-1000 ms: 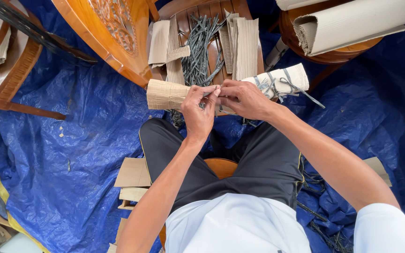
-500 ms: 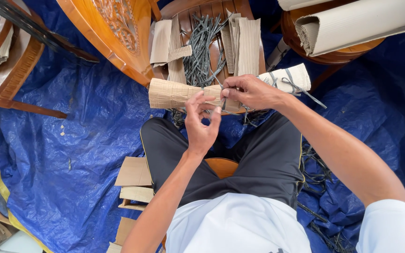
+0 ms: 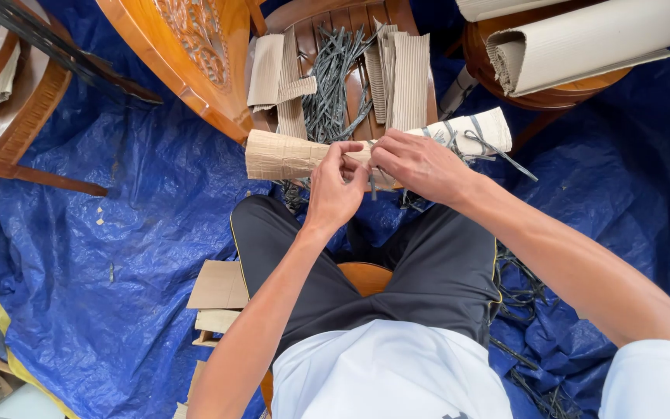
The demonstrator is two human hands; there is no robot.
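A long wooden piece wrapped in corrugated cardboard lies crosswise above my knees. My left hand and my right hand meet at its middle. Both pinch a thin dark plastic strap that goes around the wrap, and its short end hangs down between my fingers. The right part of the wrap is bound with more dark straps. Whether the strap is knotted is hidden by my fingers.
A pile of dark straps and cardboard strips lies on a wooden seat ahead. A carved orange-brown chair part stands at the upper left, a cardboard roll at the upper right. Blue tarpaulin covers the floor, with cardboard scraps and loose straps.
My left hand dropped away from the wrap half a second ago and has now come back up to the strap beside my right hand. The wrapped piece has stayed in place.
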